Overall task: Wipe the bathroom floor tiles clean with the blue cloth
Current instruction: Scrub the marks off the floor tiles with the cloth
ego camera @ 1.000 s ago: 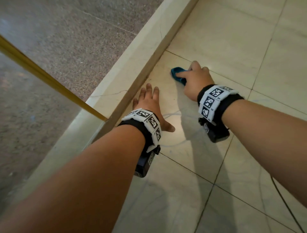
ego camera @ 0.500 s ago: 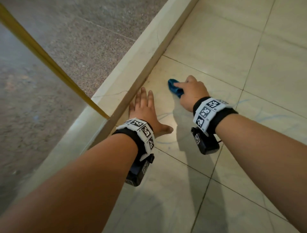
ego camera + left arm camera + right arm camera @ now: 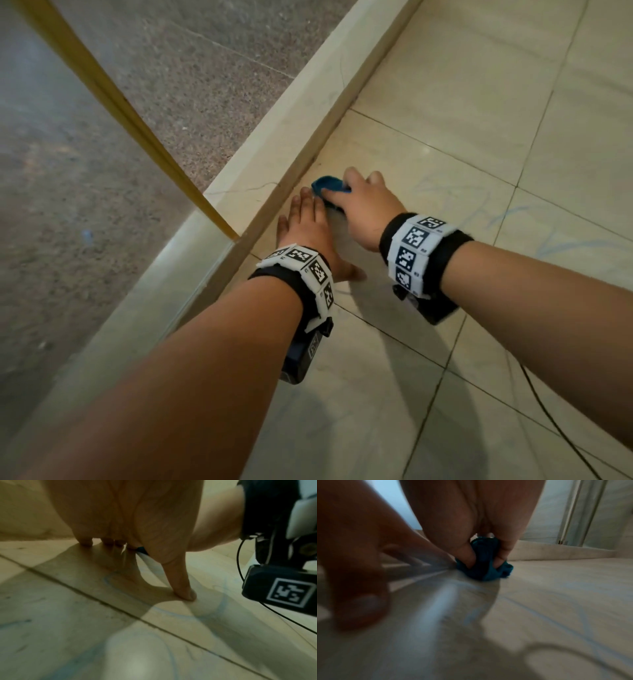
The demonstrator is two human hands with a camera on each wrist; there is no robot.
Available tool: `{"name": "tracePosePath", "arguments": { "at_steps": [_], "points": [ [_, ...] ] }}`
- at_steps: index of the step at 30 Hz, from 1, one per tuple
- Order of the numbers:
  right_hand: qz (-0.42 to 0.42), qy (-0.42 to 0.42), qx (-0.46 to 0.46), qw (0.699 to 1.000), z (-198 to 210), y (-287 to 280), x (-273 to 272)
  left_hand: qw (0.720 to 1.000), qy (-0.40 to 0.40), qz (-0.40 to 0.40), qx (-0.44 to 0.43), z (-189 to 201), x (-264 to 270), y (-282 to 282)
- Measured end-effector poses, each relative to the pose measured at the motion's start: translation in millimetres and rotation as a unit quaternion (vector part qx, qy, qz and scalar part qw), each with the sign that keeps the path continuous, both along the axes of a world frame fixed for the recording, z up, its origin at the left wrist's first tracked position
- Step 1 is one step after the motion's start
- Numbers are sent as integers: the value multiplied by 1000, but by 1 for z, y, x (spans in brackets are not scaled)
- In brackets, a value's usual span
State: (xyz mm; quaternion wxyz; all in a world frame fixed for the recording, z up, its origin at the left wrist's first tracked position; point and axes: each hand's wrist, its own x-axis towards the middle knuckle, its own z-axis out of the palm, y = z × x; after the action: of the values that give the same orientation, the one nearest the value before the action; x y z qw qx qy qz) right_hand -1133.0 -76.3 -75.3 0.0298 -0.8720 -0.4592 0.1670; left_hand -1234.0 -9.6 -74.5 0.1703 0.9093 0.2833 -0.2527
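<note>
Under my right hand (image 3: 363, 209), bunched blue cloth (image 3: 328, 184) sits on the floor tiles (image 3: 445, 144), right-hand fingers (image 3: 468, 553) curled and clamped round it, pressing it down. Wiping step underway, I judge, close to the raised marble curb (image 3: 291, 137) just past my fingertips. Left hand (image 3: 308, 226) flat on the tile beside the cloth, its fingers (image 3: 181, 588) straight and slightly spread, bracing, holding nothing; left fingertips nearly touching the cloth. Faint blue scribble marks (image 3: 479, 212) remain on tiles to the right of my right hand and nearer my wrists, so plenty left. Next move, probably: drag cloth back toward those marks with steady pressure. In the way: my own left hand crowds the cloth, curb blocks forward travel, thin black cable (image 3: 561, 431) trails behind the right wrist. Glass panel with yellow edge (image 3: 137, 137) stands left of the curb.
</note>
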Motion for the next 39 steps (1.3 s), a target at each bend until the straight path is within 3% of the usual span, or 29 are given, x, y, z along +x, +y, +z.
{"name": "tracePosePath", "arguments": {
  "at_steps": [2, 6, 7, 10, 12, 17, 23, 27, 28, 32, 34, 39],
  "points": [
    [24, -22, 4, 999, 4, -5, 18, 1000, 7, -5, 1, 0, 0, 0],
    [-144, 12, -16, 989, -1, -10, 59, 1000, 14, 0, -10, 0, 0, 1],
    [-135, 20, -11, 991, -1, -11, 52, 1000, 14, 0, -12, 0, 0, 1],
    [15, -3, 21, 1000, -2, -19, 15, 1000, 13, 1, -8, 1, 0, 1],
    [34, -10, 44, 998, -3, -26, 18, 1000, 15, -1, -3, 1, 1, 1],
    [-167, 24, 17, 986, -6, -31, 70, 1000, 16, 0, -8, 1, 0, 1],
    [1, -5, 47, 999, -8, -39, 30, 1000, 20, 0, 1, 0, 1, 0],
    [-169, -7, 40, 985, -9, -48, 73, 1000, 18, 3, -5, 0, 1, 1],
    [-176, -21, 26, 984, -8, -47, 68, 1000, 17, 3, -6, 0, 1, 1],
    [-16, -31, 28, 999, -8, -48, 34, 1000, 11, 2, 3, 0, 1, 0],
    [16, -35, 26, 999, -7, -51, 46, 1000, 9, 4, 1, 0, 1, 0],
    [-148, -10, 35, 988, -2, -54, 88, 1000, 5, 5, -5, -1, 0, 1]
  ]
}}
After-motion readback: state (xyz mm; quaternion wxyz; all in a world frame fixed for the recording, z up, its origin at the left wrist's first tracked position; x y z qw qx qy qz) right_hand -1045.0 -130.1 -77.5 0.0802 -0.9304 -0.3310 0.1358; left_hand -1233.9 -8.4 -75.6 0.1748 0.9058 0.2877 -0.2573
